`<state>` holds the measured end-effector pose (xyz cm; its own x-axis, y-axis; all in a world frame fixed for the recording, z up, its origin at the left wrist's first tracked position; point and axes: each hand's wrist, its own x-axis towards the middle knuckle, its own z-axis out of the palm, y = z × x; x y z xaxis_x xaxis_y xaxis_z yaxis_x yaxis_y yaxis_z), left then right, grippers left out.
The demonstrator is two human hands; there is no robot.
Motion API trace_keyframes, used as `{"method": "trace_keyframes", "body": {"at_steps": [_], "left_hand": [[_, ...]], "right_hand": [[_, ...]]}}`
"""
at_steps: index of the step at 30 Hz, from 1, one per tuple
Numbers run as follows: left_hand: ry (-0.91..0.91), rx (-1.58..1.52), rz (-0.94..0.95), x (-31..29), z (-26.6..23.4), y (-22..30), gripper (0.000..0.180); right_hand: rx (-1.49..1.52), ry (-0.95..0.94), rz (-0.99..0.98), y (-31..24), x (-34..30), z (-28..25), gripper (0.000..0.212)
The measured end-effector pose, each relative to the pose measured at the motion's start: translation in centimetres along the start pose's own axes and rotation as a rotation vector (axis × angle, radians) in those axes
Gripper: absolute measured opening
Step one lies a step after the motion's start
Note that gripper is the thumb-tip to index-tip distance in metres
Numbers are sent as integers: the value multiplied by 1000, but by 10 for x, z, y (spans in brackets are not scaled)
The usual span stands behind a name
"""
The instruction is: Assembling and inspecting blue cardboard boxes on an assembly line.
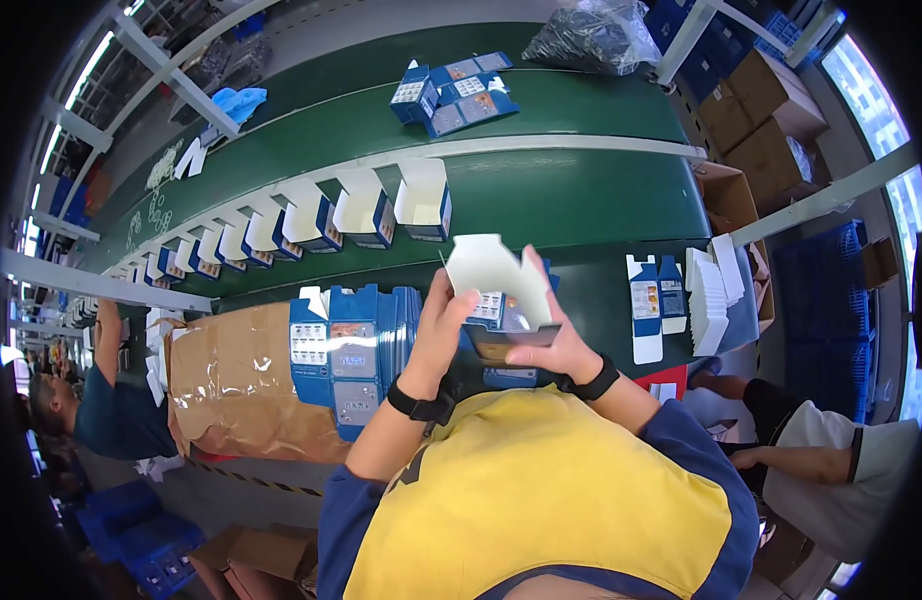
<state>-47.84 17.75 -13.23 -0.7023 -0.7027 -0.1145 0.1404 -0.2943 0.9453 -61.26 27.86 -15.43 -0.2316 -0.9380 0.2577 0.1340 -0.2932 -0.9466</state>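
A small blue carton with a white inside (489, 268) is held up in front of my chest, its flaps standing open at the top. My left hand (443, 325) grips its left side, thumb over the near edge. On the other side my right hand (566, 345) is closed around the right wall and the near lower edge. Left of my left hand lies a stack of flat, unfolded blue cartons (356, 350). To the right of my right hand rest a flat carton blank (646, 300) and a pile of white card pieces (706, 300).
Several open-topped cartons (421, 200) stand in a row on the green conveyor (541, 190). Beyond the rail lie more blue cartons (471, 95) and a plastic bag (591, 40). Brown paper (246, 375) covers a bundle at left. People (116, 400) work on both sides.
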Motion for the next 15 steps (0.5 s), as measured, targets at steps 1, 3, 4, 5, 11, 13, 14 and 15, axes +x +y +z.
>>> {"method": "trace_keyframes", "body": {"at_steps": [1,3,4,5,11,13,14,15], "left_hand": [[-102,-36,66,-7,7,4,77],[-200,-70,139,-19,15,5,84],[-215,75,159,-26,18,4,90],[-228,220,178,-31,21,3,97],[-4,903,456,-17,-10,21,114],[-74,990,682,-12,-18,27,115],[-113,1029,797,-11,-18,28,115],[-115,1026,797,-12,-16,30,115]], "right_hand": [[-1,0,-4,2,10,-1,117],[134,141,-86,8,33,-5,127],[203,209,-126,7,40,-4,131],[204,201,-128,4,42,-4,131],[221,-103,23,-35,34,-17,130],[208,-200,70,-41,34,-20,129],[147,-232,22,-44,36,-22,125],[85,-262,-25,-46,39,-25,122]]}}
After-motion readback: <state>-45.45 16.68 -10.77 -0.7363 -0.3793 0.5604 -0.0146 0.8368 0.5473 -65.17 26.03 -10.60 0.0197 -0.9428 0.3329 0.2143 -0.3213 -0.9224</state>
